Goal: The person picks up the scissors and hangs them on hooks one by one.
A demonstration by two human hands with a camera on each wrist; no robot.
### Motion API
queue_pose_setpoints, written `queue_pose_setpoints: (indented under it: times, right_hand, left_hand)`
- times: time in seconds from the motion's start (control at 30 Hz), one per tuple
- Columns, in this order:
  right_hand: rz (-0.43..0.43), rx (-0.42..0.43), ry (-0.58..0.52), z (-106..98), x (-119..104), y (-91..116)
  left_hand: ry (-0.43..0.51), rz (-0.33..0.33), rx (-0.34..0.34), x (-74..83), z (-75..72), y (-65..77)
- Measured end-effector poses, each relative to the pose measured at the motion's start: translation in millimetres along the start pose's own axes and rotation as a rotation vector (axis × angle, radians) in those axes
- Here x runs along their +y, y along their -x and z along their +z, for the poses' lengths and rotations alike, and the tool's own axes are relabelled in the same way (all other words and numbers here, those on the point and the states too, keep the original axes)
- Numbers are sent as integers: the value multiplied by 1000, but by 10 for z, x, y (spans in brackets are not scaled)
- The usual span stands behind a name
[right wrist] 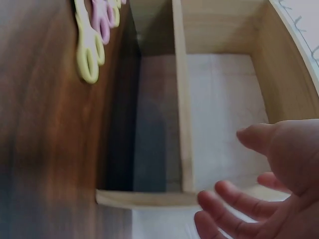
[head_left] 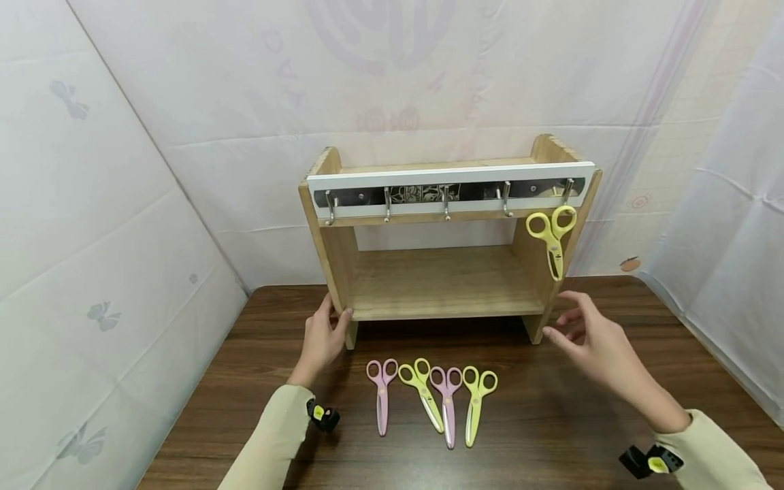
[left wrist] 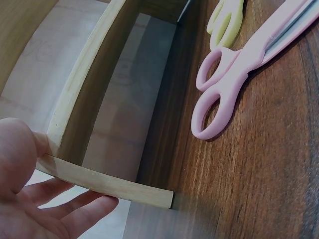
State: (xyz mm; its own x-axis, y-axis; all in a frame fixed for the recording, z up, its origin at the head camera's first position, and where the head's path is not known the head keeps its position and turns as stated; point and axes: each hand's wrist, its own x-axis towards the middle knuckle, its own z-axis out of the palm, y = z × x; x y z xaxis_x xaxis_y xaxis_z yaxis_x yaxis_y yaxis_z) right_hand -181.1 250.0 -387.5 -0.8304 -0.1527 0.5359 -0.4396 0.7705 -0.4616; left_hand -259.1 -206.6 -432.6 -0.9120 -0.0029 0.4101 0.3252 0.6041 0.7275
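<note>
A small wooden shelf (head_left: 447, 282) stands on the table. My left hand (head_left: 321, 340) grips the lower edge of its left side panel (left wrist: 107, 180), thumb on the front and fingers behind. Beside the right side panel (right wrist: 149, 198) is my right hand (head_left: 597, 344), its fingers loosely bent and holding nothing. Yellow scissors (head_left: 553, 238) hang from the rightmost hook of the rack (head_left: 450, 194) on the shelf's top front. On the table before the shelf lie pink scissors (head_left: 382, 395), yellow scissors (head_left: 422, 395), more pink scissors (head_left: 448, 405) and more yellow scissors (head_left: 476, 405).
The dark wooden table (head_left: 551, 442) runs up to a pale printed cloth (head_left: 245, 136) behind the shelf and on both sides. Several other metal hooks on the rack carry nothing. A black wrist camera (head_left: 323, 415) is strapped on the left sleeve.
</note>
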Motion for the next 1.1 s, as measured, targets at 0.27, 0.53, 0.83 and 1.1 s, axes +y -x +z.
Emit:
queue_pose_setpoints:
  times: [0.27, 0.53, 0.83, 1.1]
  right_hand:
    - [-2, -140, 42, 254, -210, 191]
    - [48, -352, 59, 476, -409, 346]
    - [11, -449, 74, 721, -548, 469]
    - [-11, -502, 95, 856, -612, 572]
  left_hand:
    - [-3, 6, -3, -2, 6, -1]
    - [-7, 7, 4, -2, 3, -5]
    - [-3, 3, 3, -11, 2, -11]
    - [7, 3, 6, -15, 10, -9]
